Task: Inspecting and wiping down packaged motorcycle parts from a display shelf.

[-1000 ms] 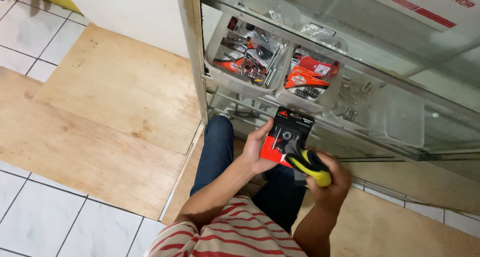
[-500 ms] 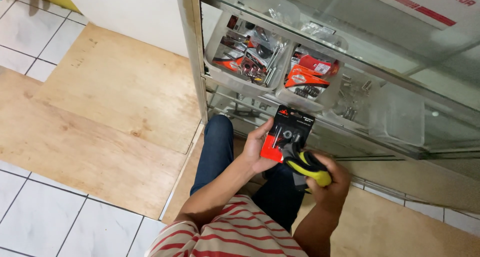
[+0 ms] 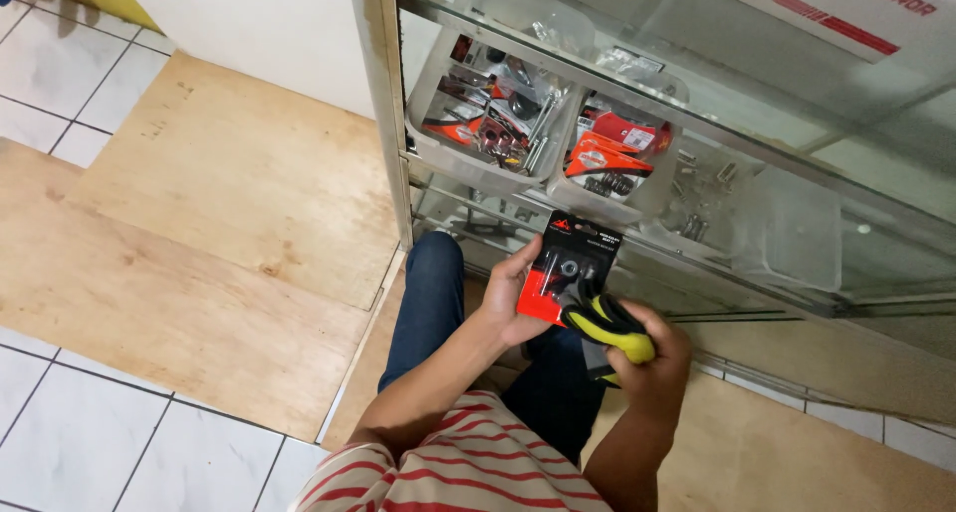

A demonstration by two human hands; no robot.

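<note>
1. The left hand (image 3: 513, 298) comes up from a bent forearm, palm turned toward the wearer; its grip is clamped on the left edge of a red-and-black blister card (image 3: 568, 268), thumb on the front face and fingers behind.
2. The card is held upright above the lap, just in front of the lower glass of the display cabinet (image 3: 637, 133), tilted slightly to the right. Small metal parts sit under its clear bubble — too small to tell apart.
3. The right hand (image 3: 652, 348) is lower and to the right, wrist bent, its grip curled tight around a yellow-and-black handheld tool (image 3: 607, 323). The tool's black end touches the card's lower right corner.
4. Count in the hands: one card, one tool.
5. Inside the cabinet, on the glass shelf, stand three clear plastic bins that can be made out — a left bin (image 3: 488, 114) crowded with red-and-black packets and metal rods, a middle bin (image 3: 612, 153) with red packets, and a right bin (image 3: 787, 228) that looks nearly bare. Loose small metal pieces (image 3: 697, 173) lie between the middle and right bins.
6. The person wears dark jeans (image 3: 428, 293) and a red-and-white striped shirt (image 3: 468, 462), over plywood floor sheets (image 3: 199, 223) laid on white tile.
</note>
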